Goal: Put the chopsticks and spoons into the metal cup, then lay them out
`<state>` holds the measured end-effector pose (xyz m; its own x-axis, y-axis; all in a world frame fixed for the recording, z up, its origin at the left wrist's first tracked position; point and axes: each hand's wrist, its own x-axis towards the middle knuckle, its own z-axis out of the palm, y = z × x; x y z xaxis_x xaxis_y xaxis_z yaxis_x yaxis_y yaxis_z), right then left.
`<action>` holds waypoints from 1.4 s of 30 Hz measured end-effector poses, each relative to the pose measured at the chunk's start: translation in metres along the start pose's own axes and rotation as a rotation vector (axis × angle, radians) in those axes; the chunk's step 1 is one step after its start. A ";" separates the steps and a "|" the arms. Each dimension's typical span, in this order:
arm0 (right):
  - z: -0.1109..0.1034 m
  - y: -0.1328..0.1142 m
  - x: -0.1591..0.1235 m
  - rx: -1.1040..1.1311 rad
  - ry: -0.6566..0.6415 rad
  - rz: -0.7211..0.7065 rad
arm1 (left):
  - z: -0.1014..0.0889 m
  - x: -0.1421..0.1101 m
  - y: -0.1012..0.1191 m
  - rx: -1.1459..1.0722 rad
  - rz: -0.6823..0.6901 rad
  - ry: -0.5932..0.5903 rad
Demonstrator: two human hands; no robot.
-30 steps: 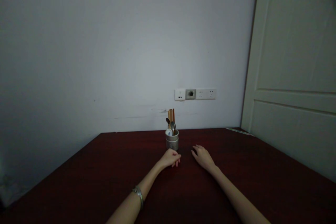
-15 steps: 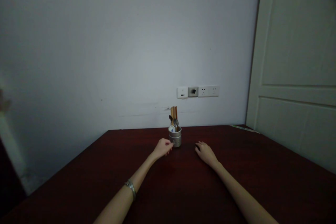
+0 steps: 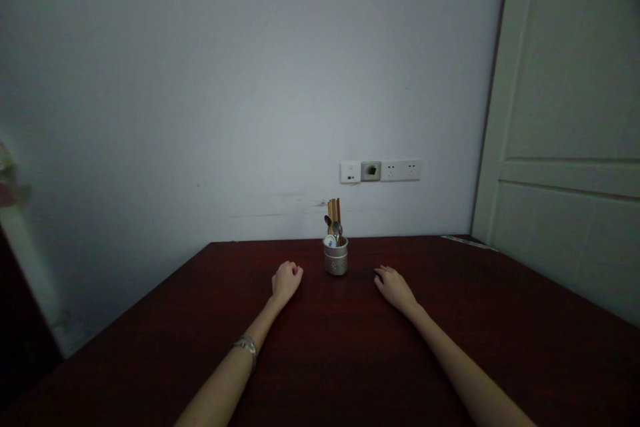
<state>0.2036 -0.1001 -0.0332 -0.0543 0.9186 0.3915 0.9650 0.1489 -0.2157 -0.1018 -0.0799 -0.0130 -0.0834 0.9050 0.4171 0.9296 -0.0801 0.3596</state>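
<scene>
A grey metal utensil holder [image 3: 336, 261] stands upright on the dark red table, with chopsticks [image 3: 333, 211], several spoons [image 3: 337, 228] and a white spoon-like piece with a blue mark [image 3: 329, 241] sticking out. To its left, apart from it, my left hand [image 3: 287, 278] lies closed in a loose fist; no object shows in it. A silvery bracelet [image 3: 247, 345] circles that wrist. On the holder's other side my right hand [image 3: 395, 286] rests palm down on the table, fingers stretched and slightly bent, thumb apart, touching only the tabletop.
The dark red table [image 3: 320, 360] reaches back to a pale wall [image 3: 250, 80] with a row of sockets [image 3: 401, 171]. A light strip [image 3: 469, 243] lies at the far right corner, beside a pale panelled door [image 3: 565, 227].
My left hand has drawn away from the utensil holder toward the left, and its fingers have curled in. My right hand has stayed in place. The view has shifted slightly.
</scene>
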 end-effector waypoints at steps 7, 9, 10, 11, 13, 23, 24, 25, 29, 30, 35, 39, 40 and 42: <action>-0.003 -0.001 -0.002 0.024 0.004 -0.004 | 0.005 -0.006 0.005 0.114 0.214 -0.097; -0.005 -0.002 -0.003 0.015 0.003 -0.007 | 0.005 -0.008 0.004 0.101 0.205 -0.124; -0.005 -0.002 -0.003 0.011 0.001 -0.005 | 0.004 -0.008 0.004 0.089 0.205 -0.134; -0.006 -0.002 -0.004 0.009 -0.002 -0.002 | 0.004 -0.009 0.003 0.076 0.210 -0.140; -0.007 -0.003 -0.005 0.013 -0.009 0.005 | 0.003 -0.010 0.002 0.053 0.227 -0.147; -0.005 0.000 -0.008 0.029 -0.032 0.002 | 0.005 -0.012 0.000 0.075 0.247 -0.176; -0.005 0.000 -0.008 0.027 -0.035 0.007 | 0.006 -0.012 -0.001 0.082 0.249 -0.179; -0.005 0.000 -0.008 0.024 -0.039 0.010 | 0.006 -0.012 -0.001 0.086 0.250 -0.184; -0.006 -0.001 -0.009 0.025 -0.032 -0.002 | 0.006 -0.012 -0.002 0.097 0.257 -0.196; -0.006 -0.001 -0.009 0.027 -0.032 -0.007 | 0.006 -0.012 -0.002 0.102 0.258 -0.199; -0.008 -0.001 -0.010 0.027 -0.044 -0.005 | 0.005 -0.012 -0.003 0.100 0.264 -0.196; -0.007 -0.001 -0.009 0.026 -0.046 -0.004 | 0.006 -0.013 -0.003 0.102 0.265 -0.191; -0.006 -0.001 -0.009 0.027 -0.043 -0.005 | 0.007 -0.013 -0.003 0.097 0.266 -0.188; -0.005 0.000 -0.009 0.032 -0.033 -0.010 | 0.008 -0.013 -0.004 0.072 0.264 -0.181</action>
<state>0.2052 -0.1106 -0.0319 -0.0734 0.9286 0.3639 0.9558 0.1696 -0.2402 -0.1019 -0.0878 -0.0264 0.2229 0.9173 0.3301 0.9343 -0.2977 0.1962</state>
